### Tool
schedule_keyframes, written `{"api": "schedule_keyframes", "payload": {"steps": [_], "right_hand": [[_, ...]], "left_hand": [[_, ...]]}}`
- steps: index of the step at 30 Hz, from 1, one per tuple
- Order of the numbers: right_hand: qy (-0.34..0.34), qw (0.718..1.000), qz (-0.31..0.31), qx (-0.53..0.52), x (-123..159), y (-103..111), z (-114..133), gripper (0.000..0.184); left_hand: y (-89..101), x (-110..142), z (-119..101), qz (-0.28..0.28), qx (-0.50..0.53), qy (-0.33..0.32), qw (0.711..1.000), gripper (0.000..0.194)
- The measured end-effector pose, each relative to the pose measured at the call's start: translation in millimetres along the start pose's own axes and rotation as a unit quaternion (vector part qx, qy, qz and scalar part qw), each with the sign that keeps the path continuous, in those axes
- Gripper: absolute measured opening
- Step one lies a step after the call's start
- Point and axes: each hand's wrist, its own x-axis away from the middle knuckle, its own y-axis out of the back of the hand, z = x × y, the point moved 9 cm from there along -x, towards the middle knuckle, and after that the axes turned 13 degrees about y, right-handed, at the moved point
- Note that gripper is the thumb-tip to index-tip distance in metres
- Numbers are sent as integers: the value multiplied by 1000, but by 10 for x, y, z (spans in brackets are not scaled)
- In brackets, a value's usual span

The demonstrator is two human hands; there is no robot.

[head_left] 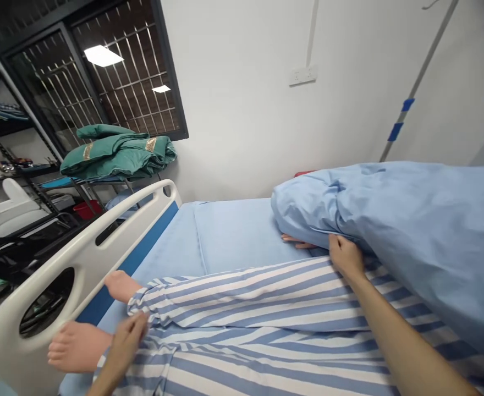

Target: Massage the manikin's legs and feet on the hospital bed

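Two hands: the left hand (126,344) and the right hand (347,257) are both held over a manikin (79,346) dressed in striped pyjamas.

Left hand: its fingers are half curled onto the striped trousers (246,308), just beside the ankle cuff; whether cloth is gripped cannot be told.

Right hand: it is partly closed at the edge of the blue cover (399,220), resting over the trousers; whether the edge is held cannot be told.

Long axis: the legs are laid across the view, with the feet toward the left hand and the upper body hidden under the cover beyond the right hand.

Nearer hand: the bare feet are nearest the left hand; the cover is nearest the right hand.

Beyond the right hand: a manikin's hand (295,242) is seen poking from under the cover, on a blue bedsheet (242,234).

Beyond the left hand: a white bed footboard (77,261) is placed, with folded green cloth (118,154) on a metal rack (31,165) behind it.
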Motion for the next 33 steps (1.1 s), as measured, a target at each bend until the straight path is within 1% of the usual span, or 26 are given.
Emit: {"api": "schedule_keyframes", "payload": {"steps": [1,3,4,5,7,9,11,13,14,17,19,20,21,22,24,26,28,29,31,33], "right_hand": [[-4,1000,4,-6,1,2,15,33],[-10,1000,6,-19,1,23,56,35],[-11,1000,7,-23,-2,38,80,35],[-13,1000,11,-23,-5,52,100,36],[-19,999,29,-7,-15,65,136,36],[-28,998,57,26,-10,60,178,37],[-32,995,70,62,21,61,274,37],[-12,995,62,76,75,55,502,35],[9,996,58,69,114,34,677,34],[88,993,75,-15,319,-128,1419,30],[119,987,62,-84,579,-207,2013,37],[126,984,36,-120,760,-225,2312,40],[123,979,8,-161,984,-255,2594,42],[116,972,-3,-206,1249,-334,2864,43],[115,948,44,-295,1869,-648,3396,42],[107,925,97,-351,2507,-998,3778,39],[105,916,129,-365,3023,-1281,3973,38],[118,918,132,-354,3203,-1371,4021,35],[143,926,134,-323,3416,-1488,4032,28],[155,933,138,-294,3474,-1539,3987,25]], "left_hand": [[-50,66,116,5,-3,2,1000,42],[-101,159,284,-27,-11,13,1000,40],[-119,187,322,-44,-19,17,999,39],[-136,204,329,-55,-32,15,998,38],[-172,215,278,-55,-65,-1,996,38],[-180,219,215,-53,-99,-19,994,38],[-161,225,188,-65,-131,-31,989,37],[-162,232,192,-77,-162,-41,983,36],[-171,234,203,-80,-175,-45,980,35],[-208,227,251,-81,-200,-42,976,35],[-214,220,271,-84,-201,-36,975,33],[-214,218,276,-85,-200,-34,976,32],[-212,217,283,-85,-198,-31,976,32],[-214,217,287,-84,-197,-31,976,32],[-224,223,294,-76,-194,-42,977,35],[-221,232,308,-72,-187,-59,978,36],[-209,241,319,-67,-177,-82,979,31],[-207,243,326,-60,-172,-91,979,29],[-225,250,333,-37,-166,-110,979,28],[-253,251,345,-15,-168,-116,979,30]]}}
